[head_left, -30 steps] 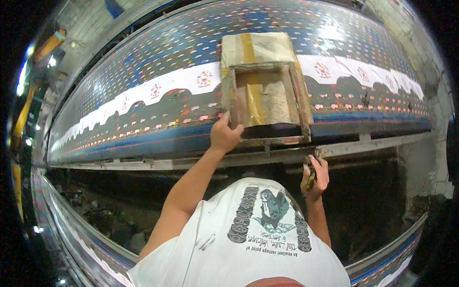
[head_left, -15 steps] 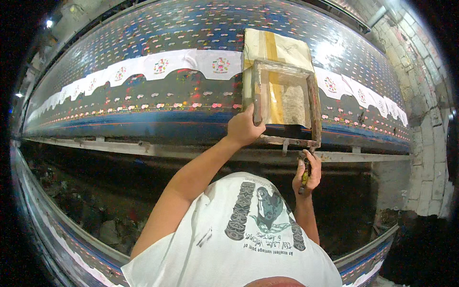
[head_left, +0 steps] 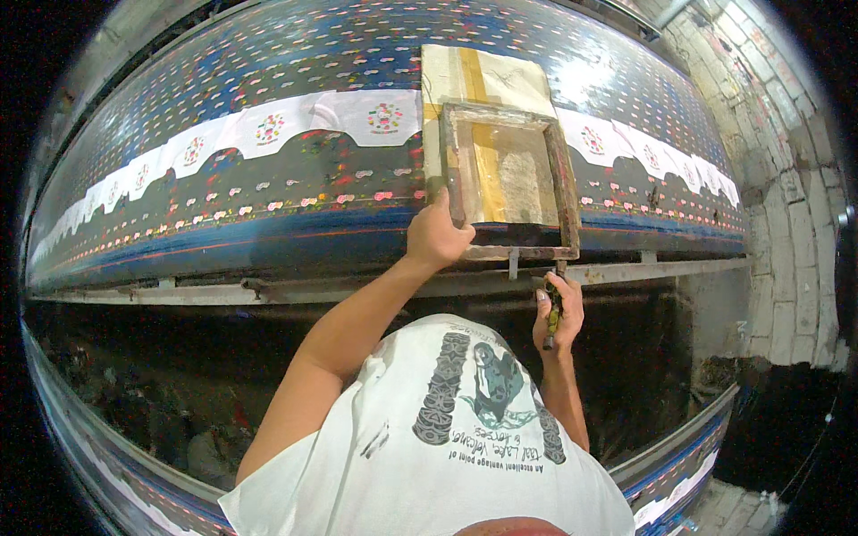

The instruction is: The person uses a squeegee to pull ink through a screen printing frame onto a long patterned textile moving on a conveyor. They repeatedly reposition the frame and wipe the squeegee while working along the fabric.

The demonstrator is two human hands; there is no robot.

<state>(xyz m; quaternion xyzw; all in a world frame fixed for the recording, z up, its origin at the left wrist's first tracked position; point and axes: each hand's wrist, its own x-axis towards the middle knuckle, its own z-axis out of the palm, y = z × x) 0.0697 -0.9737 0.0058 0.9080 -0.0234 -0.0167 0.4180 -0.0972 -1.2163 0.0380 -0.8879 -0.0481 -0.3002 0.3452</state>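
Note:
A worn wooden screen-printing frame (head_left: 570, 192) lies on the long printing table, over the row of white cloth pieces. My left hand (head_left: 435, 234) grips its near left side, thumb and fingers wrapped on the wood. Just below its near right corner, my right hand (head_left: 565, 308) is closed around a short tool (head_left: 552, 323) with dark metal ends and a yellowish middle. Its exact kind is not clear. The tool's upper end is close to the table's metal edge rail (head_left: 617, 270); whether they touch I cannot tell. A small metal tab (head_left: 513, 264) sticks out from the frame's near bar.
White cloth pieces (head_left: 268, 129) with round colourful prints line the table (head_left: 340, 228), on both sides of the frame. A pale sheet with yellow tape (head_left: 523, 79) covers the frame's far part. A block wall (head_left: 773, 268) stands at right. Another printed table (head_left: 657, 491) is behind me.
The whole view has shifted, so the table, frame and hands appear a little farther left. Both hands keep their holds on the frame and the tool.

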